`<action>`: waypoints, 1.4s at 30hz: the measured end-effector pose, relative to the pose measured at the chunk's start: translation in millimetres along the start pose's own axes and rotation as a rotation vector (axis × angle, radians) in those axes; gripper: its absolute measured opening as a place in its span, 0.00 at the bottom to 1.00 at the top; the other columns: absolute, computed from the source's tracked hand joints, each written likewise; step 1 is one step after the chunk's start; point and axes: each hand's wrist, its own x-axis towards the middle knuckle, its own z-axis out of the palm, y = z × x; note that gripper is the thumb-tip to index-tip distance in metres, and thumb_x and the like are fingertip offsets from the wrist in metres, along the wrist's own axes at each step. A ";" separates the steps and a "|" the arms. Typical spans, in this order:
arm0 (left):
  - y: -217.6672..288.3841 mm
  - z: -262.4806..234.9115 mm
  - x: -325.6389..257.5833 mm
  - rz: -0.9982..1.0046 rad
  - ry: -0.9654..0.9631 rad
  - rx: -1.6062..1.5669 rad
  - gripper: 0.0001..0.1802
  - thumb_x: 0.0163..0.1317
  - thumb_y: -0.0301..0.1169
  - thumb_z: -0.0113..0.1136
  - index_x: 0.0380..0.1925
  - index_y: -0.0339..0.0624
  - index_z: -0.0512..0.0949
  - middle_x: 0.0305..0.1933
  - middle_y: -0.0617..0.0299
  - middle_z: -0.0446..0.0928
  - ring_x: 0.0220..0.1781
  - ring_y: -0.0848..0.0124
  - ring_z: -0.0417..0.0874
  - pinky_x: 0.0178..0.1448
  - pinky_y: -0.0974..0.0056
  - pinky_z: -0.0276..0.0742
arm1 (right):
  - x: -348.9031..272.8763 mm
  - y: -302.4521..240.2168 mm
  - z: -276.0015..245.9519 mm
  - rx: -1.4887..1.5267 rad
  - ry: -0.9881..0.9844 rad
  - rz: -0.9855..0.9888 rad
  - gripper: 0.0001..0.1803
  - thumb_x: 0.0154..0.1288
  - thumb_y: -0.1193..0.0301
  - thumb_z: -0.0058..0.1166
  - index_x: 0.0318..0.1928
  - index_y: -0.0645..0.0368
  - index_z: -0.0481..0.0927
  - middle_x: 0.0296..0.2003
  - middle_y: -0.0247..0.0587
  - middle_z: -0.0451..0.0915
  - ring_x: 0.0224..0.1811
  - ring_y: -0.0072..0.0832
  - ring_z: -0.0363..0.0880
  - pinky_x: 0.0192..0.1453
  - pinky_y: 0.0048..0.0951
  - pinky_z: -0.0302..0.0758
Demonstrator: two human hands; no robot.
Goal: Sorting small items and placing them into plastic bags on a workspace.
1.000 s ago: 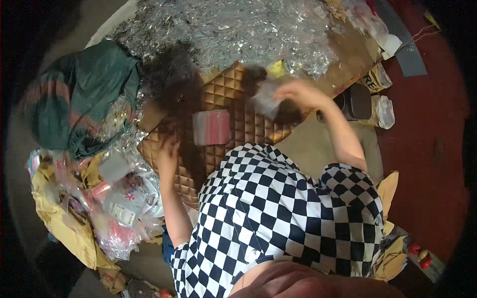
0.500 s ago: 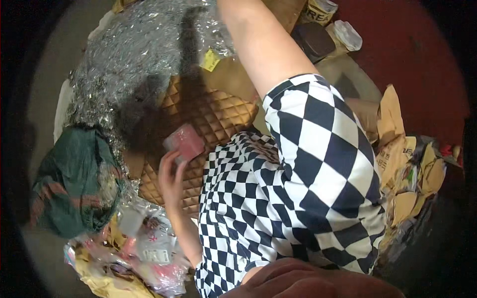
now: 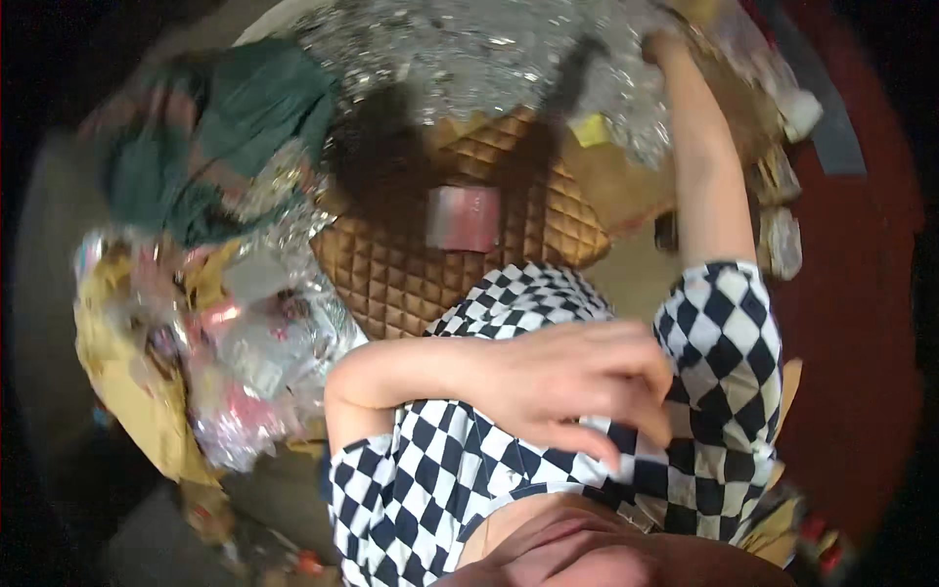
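1. The left hand (image 3: 577,386) lay across the checkered shirt (image 3: 724,342), fingers loosely spread, holding nothing.
2. A flat pink packet (image 3: 463,217) rested on the quilted brown cushion (image 3: 391,269); it looked light, best pinched at an edge.
3. The right hand (image 3: 665,44) reached the crinkly silver wrappers (image 3: 469,49), probably slippery; its fingers were blurred, so I couldn't tell their grip.

I see a pink packet (image 3: 463,217) lying on a brown quilted cushion (image 3: 391,274) just above the left hand (image 3: 577,386). Farther to its left are a green cloth (image 3: 245,127) and a heap of clear bags (image 3: 245,352).
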 end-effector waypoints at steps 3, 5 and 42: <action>36.3 6.7 -31.5 -0.011 -0.055 -0.122 0.08 0.63 0.36 0.60 0.36 0.45 0.80 0.37 0.59 0.72 0.39 0.60 0.75 0.38 0.60 0.72 | -5.1 -43.2 -25.1 -0.065 0.041 -0.109 0.21 0.62 0.59 0.46 0.51 0.55 0.79 0.55 0.48 0.76 0.57 0.41 0.75 0.60 0.47 0.69; 58.7 2.6 -46.0 -0.237 -0.244 -0.226 0.08 0.62 0.33 0.59 0.34 0.41 0.78 0.33 0.57 0.76 0.37 0.57 0.78 0.38 0.58 0.73 | -19.9 -68.4 -21.9 0.016 -0.054 -0.257 0.21 0.62 0.58 0.45 0.48 0.57 0.81 0.55 0.51 0.75 0.56 0.46 0.75 0.60 0.43 0.70; 118.5 38.2 -70.5 -0.169 -0.107 -0.009 0.12 0.64 0.33 0.56 0.40 0.34 0.77 0.36 0.55 0.72 0.39 0.57 0.77 0.39 0.57 0.72 | -110.5 -120.9 -6.1 0.572 -0.032 -0.566 0.20 0.59 0.61 0.59 0.51 0.53 0.80 0.43 0.45 0.83 0.41 0.36 0.82 0.43 0.36 0.78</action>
